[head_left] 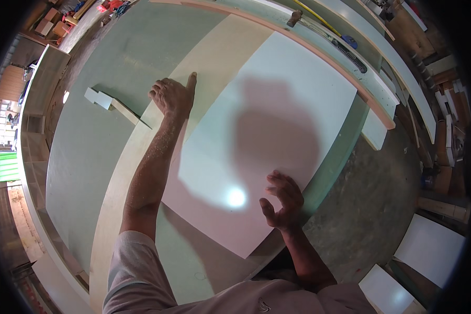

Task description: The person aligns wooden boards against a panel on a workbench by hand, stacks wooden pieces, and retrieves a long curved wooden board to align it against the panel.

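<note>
One bare left hand [171,97], above and left of the frame's centre, on a long pale wooden board [222,55], thumb stretched wide from the bent fingers. Right hand [283,203] below and right of centre, over the lower right edge of a large white panel [256,152], fingers curled, thumb well apart. Cannot tell whether pressing on it or just above. White panel across the middle of the frame, left edge along the wooden board, with a broad rounded shadow [277,133]. Grey-green tabletop [89,167] underneath, filling much of the left half. At upper left, a wooden stick [124,111] with a white block [100,98] at one end. Towards upper right, an orange-brown strip [372,104] and, beyond, a hammer [350,56] with a black ridged grip, near a blue-cased tape measure [349,42]. Concrete floor [371,183] at right. Dust-flecked left forearm [149,178] running down to a pale sleeve [138,267] at lower left.
</note>
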`<state>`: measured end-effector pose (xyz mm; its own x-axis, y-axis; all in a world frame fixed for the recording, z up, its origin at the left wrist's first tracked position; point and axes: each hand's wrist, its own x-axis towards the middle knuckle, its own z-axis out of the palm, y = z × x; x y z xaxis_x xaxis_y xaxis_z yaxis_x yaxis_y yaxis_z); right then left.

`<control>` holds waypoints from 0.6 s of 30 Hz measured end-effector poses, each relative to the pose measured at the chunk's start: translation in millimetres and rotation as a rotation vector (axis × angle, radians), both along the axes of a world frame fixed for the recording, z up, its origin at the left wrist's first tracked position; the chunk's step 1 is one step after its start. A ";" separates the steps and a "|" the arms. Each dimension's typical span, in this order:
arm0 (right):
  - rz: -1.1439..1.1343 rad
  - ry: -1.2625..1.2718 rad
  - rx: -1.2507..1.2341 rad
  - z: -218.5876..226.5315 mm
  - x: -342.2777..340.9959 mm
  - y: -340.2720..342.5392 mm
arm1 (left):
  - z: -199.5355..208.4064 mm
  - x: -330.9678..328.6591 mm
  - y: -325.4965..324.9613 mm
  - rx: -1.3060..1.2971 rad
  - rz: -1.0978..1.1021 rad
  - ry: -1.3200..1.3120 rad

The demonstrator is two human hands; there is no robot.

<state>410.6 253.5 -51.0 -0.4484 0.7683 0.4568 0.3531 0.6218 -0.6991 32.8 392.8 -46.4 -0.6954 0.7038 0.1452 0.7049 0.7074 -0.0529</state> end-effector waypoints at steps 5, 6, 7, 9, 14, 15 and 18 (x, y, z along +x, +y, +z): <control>0.016 -0.002 0.013 -5.4 -7.7 5.5 | -12.6 -14.4 5.5 0.037 -0.014 0.043; 0.011 -0.010 0.012 -6.4 -9.3 5.6 | -15.5 -17.6 5.0 0.052 -0.018 0.054; 0.009 -0.025 0.016 -7.3 -10.6 5.7 | -18.1 -20.2 5.4 0.032 -0.008 0.056; 0.015 -0.027 0.007 -9.7 -14.0 6.3 | -21.4 -25.7 7.0 0.066 -0.020 0.012; 0.006 -0.041 0.026 -13.1 -20.2 8.0 | -25.0 -35.5 9.8 0.003 -0.025 0.093; -0.013 -0.051 0.008 -13.5 -20.9 8.7 | -26.2 -37.5 11.3 -0.013 -0.041 0.104; 0.004 -0.049 0.013 -13.8 -23.7 10.2 | -29.6 -47.5 12.5 -0.020 -0.048 0.088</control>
